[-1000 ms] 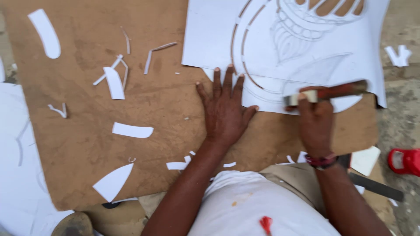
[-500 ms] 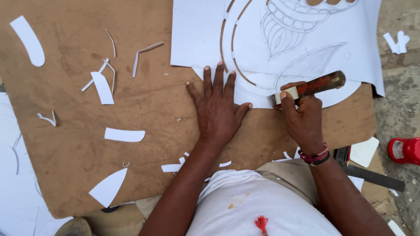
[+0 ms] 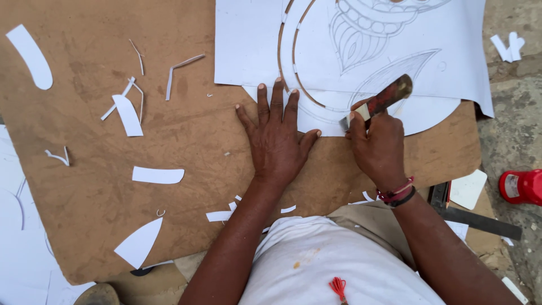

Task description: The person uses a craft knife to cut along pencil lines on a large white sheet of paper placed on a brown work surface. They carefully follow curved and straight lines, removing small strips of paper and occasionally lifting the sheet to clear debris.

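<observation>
left hand (image 3: 275, 141) lying flat, fingers spread, pressing white paper stencil (image 3: 406, 51) on brown board (image 3: 101, 186) | right hand (image 3: 377, 147) gripping red-handled knife (image 3: 379, 101), blade apparently touching paper

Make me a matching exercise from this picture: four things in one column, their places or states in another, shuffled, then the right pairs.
Things:
1. left hand
2. right hand
3. red container
4. white sheet

Places or states:
A. on the ground at the right edge
B. pressed flat, fingers spread
C. gripping a knife
D. drawn with a pattern, lying on the brown board

Pairs: 1-B, 2-C, 3-A, 4-D
</observation>
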